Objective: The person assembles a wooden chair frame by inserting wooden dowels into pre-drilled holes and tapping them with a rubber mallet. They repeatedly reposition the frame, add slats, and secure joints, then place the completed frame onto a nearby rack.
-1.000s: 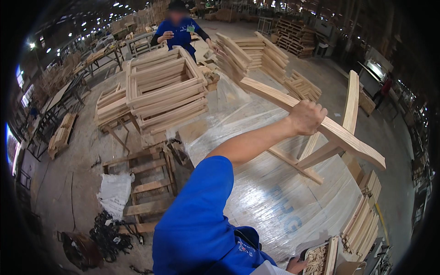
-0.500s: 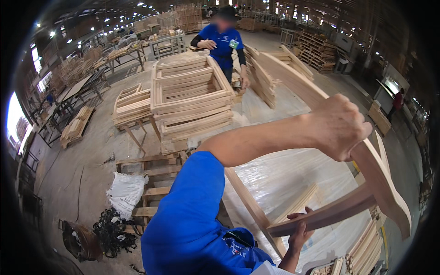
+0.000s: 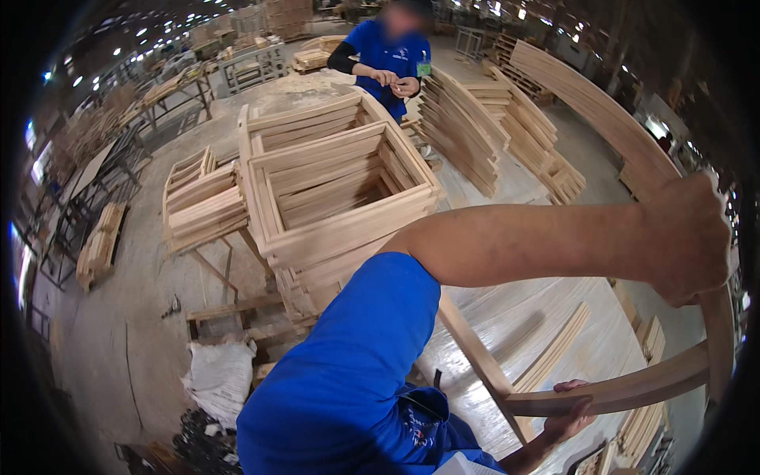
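Note:
My left arm in a blue sleeve reaches across to the right. At its end my left hand [image 3: 687, 237] is closed in a fist around the long curved post of a wooden chair-like frame [image 3: 594, 103]. The post slants up and away beyond the fist and bends down below it. Lower down, my right hand [image 3: 574, 416] wraps from beneath around the frame's curved rail [image 3: 649, 384], fingertips showing above it. A straight wooden bar [image 3: 479, 352] meets the rail's left end. Below the frame lies a shiny, covered tabletop [image 3: 475, 396].
A tall stack of wooden frames [image 3: 340, 174] stands ahead, with smaller stacked pieces [image 3: 206, 198] left of it. Curved slats [image 3: 459, 131] lean on the table beyond. A co-worker in blue [image 3: 388, 59] stands behind. A white sack [image 3: 222, 380] and pallet [image 3: 237, 313] lie at lower left.
The frame and my left hand have shifted right. My view has tilted and moved closer to the frame stack. The co-worker's hands have come together in front.

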Tool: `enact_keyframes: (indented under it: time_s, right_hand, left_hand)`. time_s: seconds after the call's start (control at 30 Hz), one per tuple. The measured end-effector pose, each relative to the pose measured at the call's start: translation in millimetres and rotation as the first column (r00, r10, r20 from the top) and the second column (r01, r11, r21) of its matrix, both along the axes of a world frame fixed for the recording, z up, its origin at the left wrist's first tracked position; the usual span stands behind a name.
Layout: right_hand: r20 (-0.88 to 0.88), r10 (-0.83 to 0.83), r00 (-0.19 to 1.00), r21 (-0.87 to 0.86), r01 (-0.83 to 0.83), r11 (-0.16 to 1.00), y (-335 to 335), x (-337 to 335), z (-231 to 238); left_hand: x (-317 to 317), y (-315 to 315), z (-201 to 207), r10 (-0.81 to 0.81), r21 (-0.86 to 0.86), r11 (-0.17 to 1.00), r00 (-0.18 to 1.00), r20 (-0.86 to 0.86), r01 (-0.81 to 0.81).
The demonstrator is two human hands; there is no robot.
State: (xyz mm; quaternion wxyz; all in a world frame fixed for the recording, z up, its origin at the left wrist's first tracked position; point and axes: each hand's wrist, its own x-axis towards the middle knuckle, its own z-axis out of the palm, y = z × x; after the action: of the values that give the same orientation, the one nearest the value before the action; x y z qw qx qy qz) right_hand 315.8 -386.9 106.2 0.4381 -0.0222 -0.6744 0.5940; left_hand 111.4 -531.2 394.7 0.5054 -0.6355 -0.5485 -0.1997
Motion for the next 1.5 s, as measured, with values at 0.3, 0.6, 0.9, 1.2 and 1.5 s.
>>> enact_keyframes:
  time_s: [0.3,0.6,0.9,1.2,1.5]
  right_hand:
    - [0.028,-0.269,0.963,0.123,0.264,0.957,-52,-21,17]
    - [0.132,-0.454,0.881,0.126,0.439,0.890,-39,-26,17]
    - [0.226,-0.597,0.770,0.050,0.603,0.796,-12,-33,21]
    - [0.185,-0.398,0.899,-0.453,0.437,0.777,-1,-47,-7]
    - [0.156,-0.533,0.831,0.171,0.509,0.843,-39,-103,16]
  left_hand:
    - [-63,-40,9,-0.115,0.067,0.991,0.993,0.009,0.114]
    - [-174,-126,-51,-0.046,0.157,0.987,0.997,0.063,0.036]
    - [-198,-136,-135,0.227,-0.504,0.863,0.858,0.460,0.042]
    - [-154,-79,-142,0.074,-0.482,0.846,0.844,0.531,0.229]
    - [-164,-127,-136,0.124,-0.448,0.887,0.872,0.473,0.117]
